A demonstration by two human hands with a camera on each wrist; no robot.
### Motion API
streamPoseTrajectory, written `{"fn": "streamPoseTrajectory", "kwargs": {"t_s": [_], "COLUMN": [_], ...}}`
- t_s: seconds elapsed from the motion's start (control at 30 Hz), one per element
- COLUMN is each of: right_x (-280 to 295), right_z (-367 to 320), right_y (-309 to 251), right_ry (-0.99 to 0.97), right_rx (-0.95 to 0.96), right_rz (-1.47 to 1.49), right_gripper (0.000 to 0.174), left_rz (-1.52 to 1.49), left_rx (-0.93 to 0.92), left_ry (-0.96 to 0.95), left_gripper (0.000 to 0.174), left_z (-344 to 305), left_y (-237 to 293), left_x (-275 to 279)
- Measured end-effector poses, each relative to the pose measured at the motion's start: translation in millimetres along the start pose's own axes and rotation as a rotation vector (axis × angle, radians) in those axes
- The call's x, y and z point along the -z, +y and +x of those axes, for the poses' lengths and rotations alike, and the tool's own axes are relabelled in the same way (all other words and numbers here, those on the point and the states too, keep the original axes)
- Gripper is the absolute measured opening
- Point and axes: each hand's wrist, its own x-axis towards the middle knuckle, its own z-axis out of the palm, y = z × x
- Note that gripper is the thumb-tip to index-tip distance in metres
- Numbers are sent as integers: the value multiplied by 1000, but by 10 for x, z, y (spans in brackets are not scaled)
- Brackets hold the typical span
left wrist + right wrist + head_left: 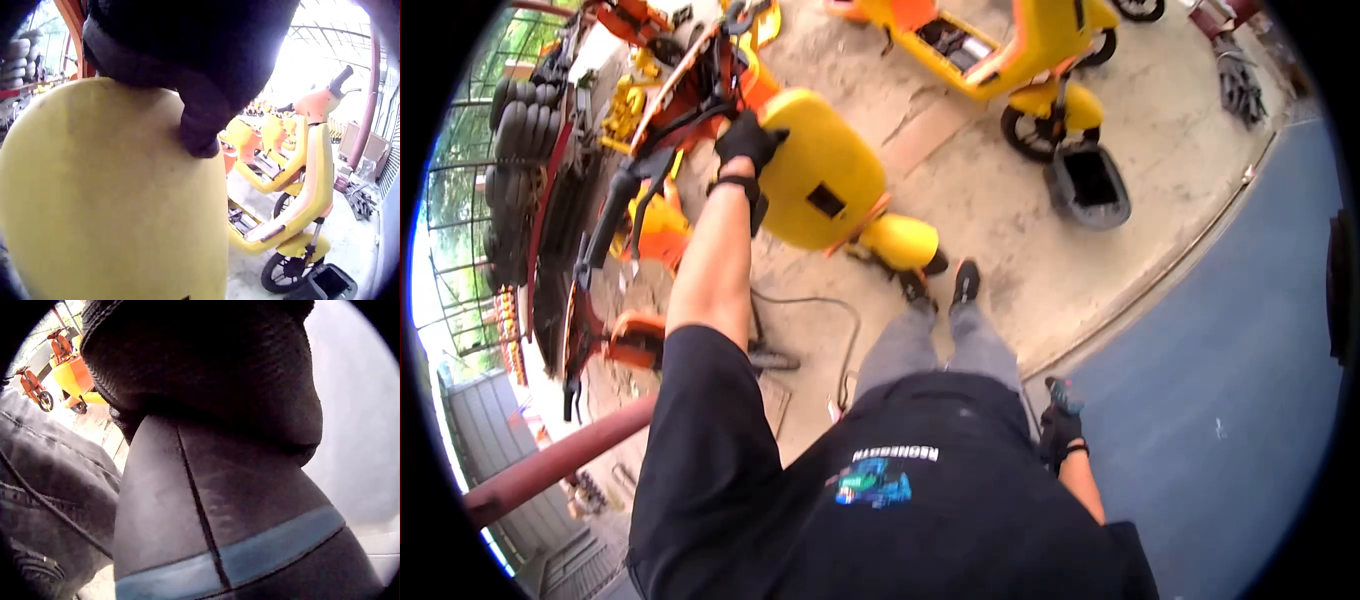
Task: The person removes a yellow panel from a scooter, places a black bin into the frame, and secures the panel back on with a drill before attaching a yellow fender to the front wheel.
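My left hand [748, 140], in a black glove, grips the top edge of a yellow front panel [815, 170] on a scooter. In the left wrist view the thumb of that glove [203, 128] bends over onto the face of the panel [119, 200]. Low by my right hip, my right hand [1060, 430], also gloved, holds a dark grey tool with a teal band [1062, 394]. Close up in the right wrist view, the tool's smooth, flaring dark body [169, 506] comes out below the glove [206, 375]; its working end is hidden.
Another yellow scooter [990, 70] stands ahead, with a grey open bin [1090, 185] by its front wheel. A dark cable [830, 302] lies on the floor near my feet. Stacked tyres [525, 120] and a red pole [560, 465] are at the left; blue floor [1200, 350] lies right.
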Motion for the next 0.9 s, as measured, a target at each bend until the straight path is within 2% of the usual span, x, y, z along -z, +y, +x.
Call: {"fn": "streamPoseTrajectory", "kwargs": {"t_s": [0.07, 0.1, 0.13, 0.17, 0.2, 0.27, 0.3, 0.33, 0.37, 0.43, 0.57, 0.63, 0.67, 0.73, 0.8, 0.87, 0.9], "right_x": [60, 98, 39, -27, -45, -123, -206, -149, -36, -147, -257, -235, -218, -231, -222, -273, -438], "right_z": [180, 166, 135, 93, 65, -89, -170, -79, 122, 64, 167, 173, 109, 98, 136, -68, -327], "right_y": [193, 269, 269, 259, 270, 57, -58, 97, 392, 295, 390, 523, 641, 726, 797, 570, 246], "right_ry": [-37, -52, -10, 34, 40, -34, -4, -6, -56, -48, -59, -20, -53, -58, -29, -4, 62], "right_rx": [-10, 85, -24, -131, -130, -50, -80, -77, 158, 46, 49, 97, 49, 112, 222, -29, -71], "right_rz": [72, -187, -165, -140, -146, -199, -188, -185, -249, 3, 44, 22, -3, -186, -293, -438, -323], "right_gripper": [11, 13, 14, 16, 16, 16, 13, 13, 12, 11, 11, 11, 11, 12, 13, 14, 13], "left_rz": [-74, -96, -142, -131, -117, -108, -96, -95, -132, -178, -194, -146, -258, -139, -107, -45, -68], "left_rx": [-24, 5, -75, -64, -53, -42, -37, -38, -62, -133, -114, -140, -174, -108, -117, -152, -54], "left_ry": [52, -53, -65, -96, -135, -102, -150, -145, -211, -287, -245, -64, -76, -53, -249, -220, -128], "left_gripper": [66, 64, 65, 66, 68, 70, 72, 72, 73, 75, 77, 79, 79, 74, 74, 72, 72], "left_z": [-21, -18, 11, 49, 68, 82, 165, 149, 148, 202, 201, 30, -177, -46, 113, 4, -37], "left_y": [-24, -16, -31, -75, -30, 67, 57, 51, 71, 120, 128, 130, 124, -71, -126, 42, 120], "left_x": [-5, 81, 111, 140, 140, 191, 182, 237, 334, 390, 323, 199, 254, 43, 129, 238, 137]}}
